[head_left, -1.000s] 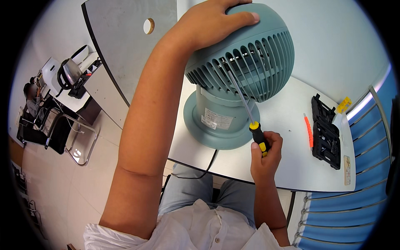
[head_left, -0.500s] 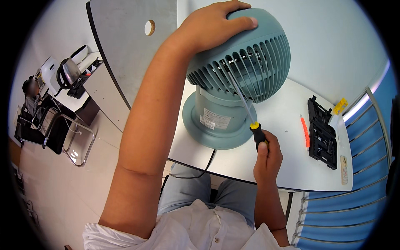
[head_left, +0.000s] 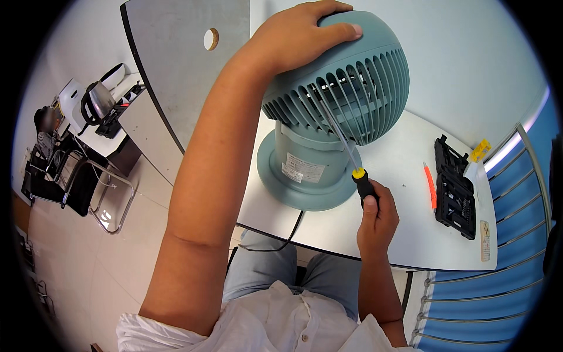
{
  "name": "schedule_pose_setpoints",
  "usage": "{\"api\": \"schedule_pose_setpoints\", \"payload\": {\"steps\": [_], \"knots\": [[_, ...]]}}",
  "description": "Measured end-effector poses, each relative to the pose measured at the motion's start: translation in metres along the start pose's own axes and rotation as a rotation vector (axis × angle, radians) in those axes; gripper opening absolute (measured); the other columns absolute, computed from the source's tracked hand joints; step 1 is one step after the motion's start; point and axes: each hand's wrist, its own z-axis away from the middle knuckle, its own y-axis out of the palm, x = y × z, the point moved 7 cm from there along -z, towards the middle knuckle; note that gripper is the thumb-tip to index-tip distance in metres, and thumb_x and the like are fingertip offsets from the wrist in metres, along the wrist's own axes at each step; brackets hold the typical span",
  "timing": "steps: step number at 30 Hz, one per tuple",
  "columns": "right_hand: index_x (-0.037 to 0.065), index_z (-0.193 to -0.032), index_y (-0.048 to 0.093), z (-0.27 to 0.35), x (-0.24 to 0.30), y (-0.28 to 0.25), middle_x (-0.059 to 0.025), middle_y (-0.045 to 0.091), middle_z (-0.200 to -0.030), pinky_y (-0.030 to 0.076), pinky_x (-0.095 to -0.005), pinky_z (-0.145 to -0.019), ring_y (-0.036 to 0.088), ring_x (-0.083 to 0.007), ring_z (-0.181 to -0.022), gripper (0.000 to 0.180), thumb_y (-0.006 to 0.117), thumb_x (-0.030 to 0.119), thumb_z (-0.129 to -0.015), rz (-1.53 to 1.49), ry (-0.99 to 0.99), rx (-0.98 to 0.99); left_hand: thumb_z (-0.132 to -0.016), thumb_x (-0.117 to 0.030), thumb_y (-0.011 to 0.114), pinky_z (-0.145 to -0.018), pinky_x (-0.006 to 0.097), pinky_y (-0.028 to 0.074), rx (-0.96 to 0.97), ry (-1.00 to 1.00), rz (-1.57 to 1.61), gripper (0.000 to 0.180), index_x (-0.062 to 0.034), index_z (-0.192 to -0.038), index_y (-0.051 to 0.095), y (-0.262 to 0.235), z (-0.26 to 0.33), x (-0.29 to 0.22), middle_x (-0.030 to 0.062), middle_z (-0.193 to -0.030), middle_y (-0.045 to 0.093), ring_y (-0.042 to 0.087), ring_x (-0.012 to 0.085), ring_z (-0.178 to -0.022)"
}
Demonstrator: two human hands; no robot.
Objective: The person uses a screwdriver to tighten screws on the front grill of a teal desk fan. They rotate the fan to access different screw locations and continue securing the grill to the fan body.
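A grey-green fan [head_left: 328,76] with a round slatted head stands on its round base on the white table. Over the top of its head lies my left hand [head_left: 305,35], gripping it, with the thumb apart and the other fingertips curling out of sight behind. In my right hand [head_left: 378,220] is a screwdriver [head_left: 365,185] with a black and yellow handle, its fingers closed around the grip. The long metal shaft slants up to the slats and reaches in at the grille; its tip is hard to make out. A dark cord [head_left: 298,226] hangs from the fan over the table edge.
On the right of the table [head_left: 404,240] lie an open black tool case [head_left: 454,190], an orange stick-like tool [head_left: 430,185] and a yellow piece [head_left: 481,150]. Metal rails [head_left: 498,284] flank the table. At far left are a kettle [head_left: 98,102], a chair [head_left: 82,182] and a seated person [head_left: 46,129].
My right hand and the screwdriver have shifted very slightly. My left hand stays on the fan head, and the fan stands as before.
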Motion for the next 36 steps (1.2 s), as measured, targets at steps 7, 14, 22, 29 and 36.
{"api": "schedule_pose_setpoints", "payload": {"steps": [7, 14, 22, 29, 36], "knots": [[0.002, -0.111, 0.056, 0.001, -0.003, -0.001, -0.0096, 0.060, -0.097, 0.049, -0.0313, -0.075, 0.059, -0.0205, -0.080, 0.038, 0.075, 0.005, -0.078, -0.181, 0.117, -0.040, -0.089, -0.047, 0.057, -0.107, 0.043, 0.040, -0.004, 0.005, -0.006, 0.067, -0.0055, -0.141, 0.051, 0.000, 0.000, 0.000, 0.0227, -0.139, 0.054, 0.052, 0.0372, -0.128], [0.003, -0.110, 0.056, -0.003, -0.007, -0.001, -0.0078, 0.055, -0.101, 0.048, -0.0298, -0.075, 0.054, -0.0178, -0.079, 0.038, 0.074, 0.004, -0.077, -0.133, 0.044, -0.003, -0.089, -0.047, 0.057, -0.107, 0.043, 0.040, -0.009, 0.008, -0.010, 0.067, -0.0054, -0.141, 0.051, -0.002, 0.003, -0.007, 0.0229, -0.139, 0.054, 0.052, 0.0374, -0.128], [0.004, -0.117, 0.050, 0.004, -0.005, 0.004, -0.0064, 0.052, -0.101, 0.048, -0.0315, -0.074, 0.051, -0.0168, -0.080, 0.047, 0.071, -0.002, -0.076, -0.257, 0.082, -0.070, -0.089, -0.048, 0.057, -0.108, 0.042, 0.040, -0.007, -0.003, -0.001, 0.067, -0.0063, -0.141, 0.051, -0.003, 0.004, -0.007, 0.0220, -0.140, 0.054, 0.052, 0.0364, -0.129], [0.002, -0.107, 0.055, 0.005, -0.015, 0.001, -0.0100, 0.056, -0.098, 0.048, -0.0296, -0.075, 0.055, -0.0167, -0.082, 0.028, 0.067, 0.001, -0.082, -0.259, 0.183, -0.034, -0.085, -0.050, 0.060, -0.100, 0.041, 0.046, -0.112, 0.071, -0.016, 0.062, -0.0129, -0.135, 0.059, 0.001, 0.001, 0.003, 0.0167, -0.131, 0.061, 0.060, 0.0338, -0.117], [0.005, -0.105, 0.049, 0.005, -0.008, 0.004, -0.0067, 0.049, -0.098, 0.047, -0.0283, -0.074, 0.051, -0.0155, -0.079, 0.039, 0.074, 0.001, -0.075, -0.329, 0.157, -0.025, -0.080, -0.057, 0.061, -0.096, 0.040, 0.050, -0.161, 0.079, 0.025, 0.067, -0.0170, -0.133, 0.062, 0.001, 0.006, 0.008, 0.0159, -0.126, 0.065, 0.065, 0.0327, -0.111]]}}
